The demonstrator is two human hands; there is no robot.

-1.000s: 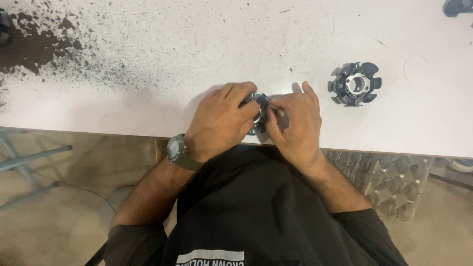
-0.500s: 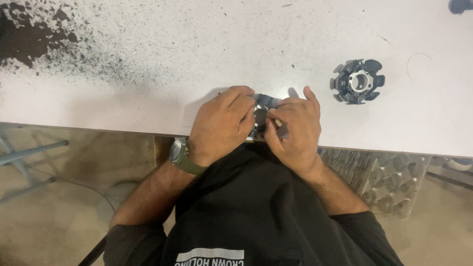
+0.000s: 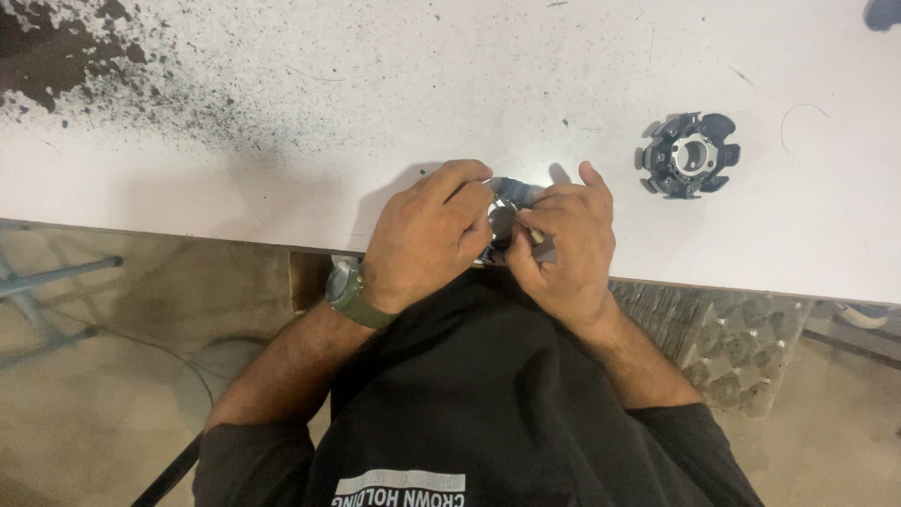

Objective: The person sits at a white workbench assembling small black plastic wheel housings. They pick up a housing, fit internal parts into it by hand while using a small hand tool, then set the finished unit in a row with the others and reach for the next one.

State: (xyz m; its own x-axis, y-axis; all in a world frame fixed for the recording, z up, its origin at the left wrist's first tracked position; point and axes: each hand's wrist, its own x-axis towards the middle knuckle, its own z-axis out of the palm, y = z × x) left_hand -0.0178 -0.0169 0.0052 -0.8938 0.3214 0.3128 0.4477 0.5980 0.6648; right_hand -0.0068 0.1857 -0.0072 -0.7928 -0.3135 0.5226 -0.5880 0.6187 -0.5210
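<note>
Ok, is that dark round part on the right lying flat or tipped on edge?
Lying flat: the dark round part rests on the white table, its central hole facing up, apart from both hands.

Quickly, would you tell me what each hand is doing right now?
Left hand: closed on the small metal part.
Right hand: closed on the same part.

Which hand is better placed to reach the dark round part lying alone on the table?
Probably the right hand: the dark round part lies on its side of the white table; the left hand is farther.
</note>
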